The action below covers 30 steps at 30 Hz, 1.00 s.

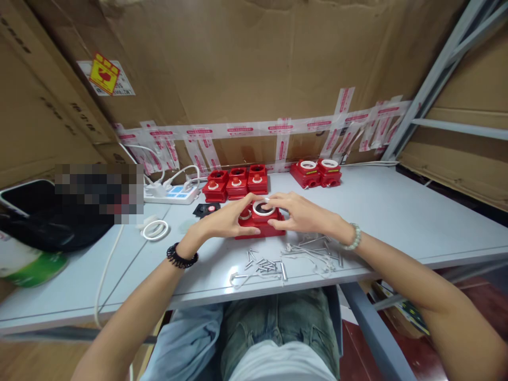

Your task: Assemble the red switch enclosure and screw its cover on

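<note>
A red box-shaped housing (pixel 264 232) lies on the table in front of me, with a white ring (pixel 263 214) around a dark round opening on its top. My left hand (pixel 228 217) grips the housing's left side, thumb along the front and fingers over the top. From the right, my right hand (pixel 296 211) holds the same housing, its thumb at the front and its fingertips at the white ring. A second, smaller round part on top is partly covered by my left fingers. Loose metal screws (pixel 268 264) and longer metal pins (pixel 309 248) lie just in front.
Several red housings with round knobs (pixel 237 182) stand behind my hands, and two with white rings (pixel 317 172) farther right. At left are a black part (pixel 204 210), loose white rings (pixel 155 230), a power strip (pixel 170 194) with cables, and a black bag (pixel 75 233). Cardboard (pixel 254 63) backs the table.
</note>
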Each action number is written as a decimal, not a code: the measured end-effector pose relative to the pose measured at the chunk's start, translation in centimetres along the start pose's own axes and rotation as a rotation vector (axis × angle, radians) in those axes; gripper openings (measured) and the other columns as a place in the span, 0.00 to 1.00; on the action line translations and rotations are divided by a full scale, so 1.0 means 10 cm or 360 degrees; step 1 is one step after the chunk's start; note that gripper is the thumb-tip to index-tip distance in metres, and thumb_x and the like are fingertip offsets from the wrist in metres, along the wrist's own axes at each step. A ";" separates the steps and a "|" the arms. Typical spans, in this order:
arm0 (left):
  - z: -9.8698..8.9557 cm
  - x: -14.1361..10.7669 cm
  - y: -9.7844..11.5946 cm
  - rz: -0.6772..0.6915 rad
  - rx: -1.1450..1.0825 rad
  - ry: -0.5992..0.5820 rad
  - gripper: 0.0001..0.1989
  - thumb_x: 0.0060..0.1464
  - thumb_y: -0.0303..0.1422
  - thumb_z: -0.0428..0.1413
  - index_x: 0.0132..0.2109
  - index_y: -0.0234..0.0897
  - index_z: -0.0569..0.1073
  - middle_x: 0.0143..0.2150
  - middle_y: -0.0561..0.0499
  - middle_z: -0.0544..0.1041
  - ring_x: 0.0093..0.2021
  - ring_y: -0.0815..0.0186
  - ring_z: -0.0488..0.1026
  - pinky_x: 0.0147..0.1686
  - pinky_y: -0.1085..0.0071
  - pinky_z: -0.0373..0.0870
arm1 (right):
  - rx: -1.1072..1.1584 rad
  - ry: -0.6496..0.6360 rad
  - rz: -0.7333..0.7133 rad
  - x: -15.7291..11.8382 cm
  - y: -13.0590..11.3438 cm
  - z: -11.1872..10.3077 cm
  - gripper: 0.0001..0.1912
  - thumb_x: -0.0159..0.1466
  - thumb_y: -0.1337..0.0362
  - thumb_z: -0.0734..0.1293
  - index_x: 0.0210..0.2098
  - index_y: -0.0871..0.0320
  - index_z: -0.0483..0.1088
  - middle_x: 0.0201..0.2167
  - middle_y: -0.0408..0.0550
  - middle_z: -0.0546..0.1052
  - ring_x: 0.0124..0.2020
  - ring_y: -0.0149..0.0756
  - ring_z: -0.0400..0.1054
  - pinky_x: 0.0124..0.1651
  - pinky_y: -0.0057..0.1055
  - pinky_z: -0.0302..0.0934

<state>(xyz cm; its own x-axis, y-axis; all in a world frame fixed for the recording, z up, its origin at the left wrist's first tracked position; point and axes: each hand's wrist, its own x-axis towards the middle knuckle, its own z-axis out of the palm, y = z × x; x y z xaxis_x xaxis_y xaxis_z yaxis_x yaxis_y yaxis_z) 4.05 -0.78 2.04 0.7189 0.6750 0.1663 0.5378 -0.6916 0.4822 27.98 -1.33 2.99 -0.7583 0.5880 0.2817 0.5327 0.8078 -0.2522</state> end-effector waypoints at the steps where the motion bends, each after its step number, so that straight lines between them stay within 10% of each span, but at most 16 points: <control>1: 0.00 0.00 0.00 -0.0009 0.0000 0.0001 0.35 0.53 0.48 0.59 0.62 0.42 0.57 0.64 0.40 0.65 0.61 0.50 0.68 0.57 0.55 0.65 | 0.0003 0.0004 0.0001 0.00 0.00 0.00 0.20 0.65 0.59 0.64 0.54 0.60 0.71 0.52 0.57 0.74 0.47 0.44 0.71 0.53 0.43 0.61; 8: 0.06 0.05 0.02 -0.0072 0.0001 0.0063 0.25 0.56 0.49 0.56 0.52 0.39 0.60 0.54 0.40 0.73 0.48 0.53 0.75 0.48 0.58 0.70 | 0.0069 -0.0014 -0.0061 -0.01 0.04 0.03 0.21 0.66 0.57 0.64 0.56 0.58 0.69 0.54 0.56 0.74 0.52 0.44 0.70 0.56 0.41 0.61; 16: 0.10 0.08 -0.02 -0.0024 -0.0042 0.0072 0.26 0.53 0.45 0.60 0.50 0.40 0.58 0.63 0.37 0.68 0.60 0.51 0.69 0.56 0.57 0.66 | 0.0245 0.0010 -0.0158 0.00 0.13 0.01 0.20 0.63 0.58 0.68 0.52 0.60 0.70 0.54 0.56 0.75 0.52 0.41 0.70 0.55 0.38 0.62; 30: 0.06 0.10 -0.01 -0.0060 -0.0033 0.0013 0.27 0.51 0.49 0.59 0.50 0.39 0.59 0.60 0.37 0.70 0.53 0.50 0.73 0.50 0.55 0.70 | 0.0164 0.0108 -0.0040 0.01 0.10 -0.02 0.27 0.59 0.57 0.70 0.56 0.61 0.68 0.56 0.57 0.73 0.54 0.43 0.69 0.58 0.40 0.61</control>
<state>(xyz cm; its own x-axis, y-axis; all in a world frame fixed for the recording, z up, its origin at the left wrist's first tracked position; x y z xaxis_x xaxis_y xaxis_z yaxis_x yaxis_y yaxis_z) 5.01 -0.23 1.62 0.6948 0.7024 0.1546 0.5550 -0.6603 0.5059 28.54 -0.47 2.90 -0.7418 0.5718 0.3505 0.4697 0.8160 -0.3370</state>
